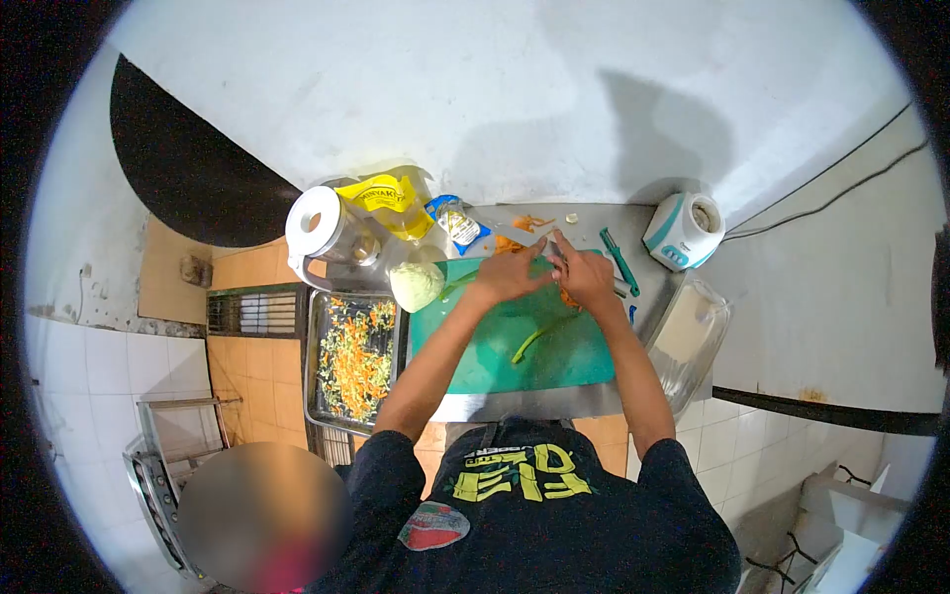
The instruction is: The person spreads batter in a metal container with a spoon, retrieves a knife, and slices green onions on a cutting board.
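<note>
Both hands meet above the far part of a green cutting board (475, 361). My right hand (588, 276) is closed on a knife (511, 231), whose blade points away to the left. My left hand (510, 276) has its fingers stretched toward the knife, the fingertips right at the blade's near end. Orange shreds (510, 241) that look like carrot lie beyond the hands. A curved green strip (535, 342) rests on the board below them. At the board's left corner sits a pale green cabbage (416, 285).
A metal tray (311, 391) of shredded vegetables stands left. Behind it are a blender jug (351, 246), a yellow pouch (388, 203) and a blue-white packet (458, 224). A green peeler (619, 261), a blender base (683, 234) and a clear container (690, 337) are right. A person (259, 520) is lower left.
</note>
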Available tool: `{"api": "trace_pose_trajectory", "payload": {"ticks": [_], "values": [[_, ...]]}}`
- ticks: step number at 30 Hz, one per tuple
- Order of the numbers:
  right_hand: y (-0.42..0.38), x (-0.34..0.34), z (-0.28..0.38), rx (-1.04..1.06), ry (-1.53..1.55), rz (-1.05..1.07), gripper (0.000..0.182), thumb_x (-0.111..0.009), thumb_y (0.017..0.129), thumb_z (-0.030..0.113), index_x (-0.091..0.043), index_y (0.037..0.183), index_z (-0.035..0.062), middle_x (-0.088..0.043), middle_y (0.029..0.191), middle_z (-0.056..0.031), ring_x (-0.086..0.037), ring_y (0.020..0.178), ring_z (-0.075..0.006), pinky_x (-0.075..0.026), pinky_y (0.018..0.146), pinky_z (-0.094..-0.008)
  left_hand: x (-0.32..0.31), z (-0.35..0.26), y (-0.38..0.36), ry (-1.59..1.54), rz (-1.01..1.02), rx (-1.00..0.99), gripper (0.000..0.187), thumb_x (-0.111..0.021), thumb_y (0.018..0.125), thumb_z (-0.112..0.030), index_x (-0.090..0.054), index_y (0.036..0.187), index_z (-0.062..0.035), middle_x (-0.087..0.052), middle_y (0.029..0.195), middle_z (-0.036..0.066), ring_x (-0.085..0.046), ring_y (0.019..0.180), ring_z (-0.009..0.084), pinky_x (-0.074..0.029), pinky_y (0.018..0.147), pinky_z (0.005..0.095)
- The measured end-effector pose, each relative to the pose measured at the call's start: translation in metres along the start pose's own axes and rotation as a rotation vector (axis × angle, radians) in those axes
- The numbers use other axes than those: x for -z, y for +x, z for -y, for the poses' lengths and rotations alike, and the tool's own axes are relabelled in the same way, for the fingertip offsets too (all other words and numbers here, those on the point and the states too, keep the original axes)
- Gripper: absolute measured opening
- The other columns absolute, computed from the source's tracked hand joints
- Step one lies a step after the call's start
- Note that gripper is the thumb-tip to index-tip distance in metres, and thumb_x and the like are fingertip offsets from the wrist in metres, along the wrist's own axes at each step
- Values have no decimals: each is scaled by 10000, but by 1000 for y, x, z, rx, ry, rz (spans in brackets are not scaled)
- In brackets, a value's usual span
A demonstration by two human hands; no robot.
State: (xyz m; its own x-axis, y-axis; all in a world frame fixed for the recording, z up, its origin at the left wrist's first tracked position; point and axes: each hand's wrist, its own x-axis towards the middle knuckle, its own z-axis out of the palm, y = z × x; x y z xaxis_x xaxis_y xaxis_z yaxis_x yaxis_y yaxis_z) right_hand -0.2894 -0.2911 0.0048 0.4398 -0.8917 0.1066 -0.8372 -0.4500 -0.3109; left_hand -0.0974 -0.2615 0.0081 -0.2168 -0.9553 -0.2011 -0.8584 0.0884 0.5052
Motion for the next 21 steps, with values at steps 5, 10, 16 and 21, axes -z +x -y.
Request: {"api": "trace_pose_trajectory", "payload": {"ticks": [5,10,16,21], "values": [[-7,-2,-6,12,14,36,510,-533,969,447,-464,1447,283,-687,733,-182,-673,646,-377,-510,595,-518,24,22,19,-142,29,109,856,-511,871,-705,-397,1500,-135,-712,1006,228,-671,994,410,-522,831,504],[-1,17,4,-131,-15,277,554,-501,988,467,-382,1495,278,-699,816,-206,-690,724,-393,-532,659,-522,14,50,-9,-351,-282,184,546,-648,886,-482,-619,1282,-107,-713,946,219,-686,879,398,-531,784,469],[-7,-3,-2,-284,242,189,559,-500,993,470,-400,1485,224,-693,933,-240,-686,849,-405,-539,768,-505,-26,69,-36,44,-290,317,328,-680,867,-263,-672,1153,-104,-664,1135,148,-673,963,365,-548,789,482],[-57,-2,-1,-326,660,58,568,-525,995,478,-466,1446,139,-687,900,-193,-671,791,-317,-517,749,-423,-49,89,-20,44,-285,310,435,-735,825,-362,-654,1193,-145,-665,1084,165,-643,1027,368,-521,813,504]]}}
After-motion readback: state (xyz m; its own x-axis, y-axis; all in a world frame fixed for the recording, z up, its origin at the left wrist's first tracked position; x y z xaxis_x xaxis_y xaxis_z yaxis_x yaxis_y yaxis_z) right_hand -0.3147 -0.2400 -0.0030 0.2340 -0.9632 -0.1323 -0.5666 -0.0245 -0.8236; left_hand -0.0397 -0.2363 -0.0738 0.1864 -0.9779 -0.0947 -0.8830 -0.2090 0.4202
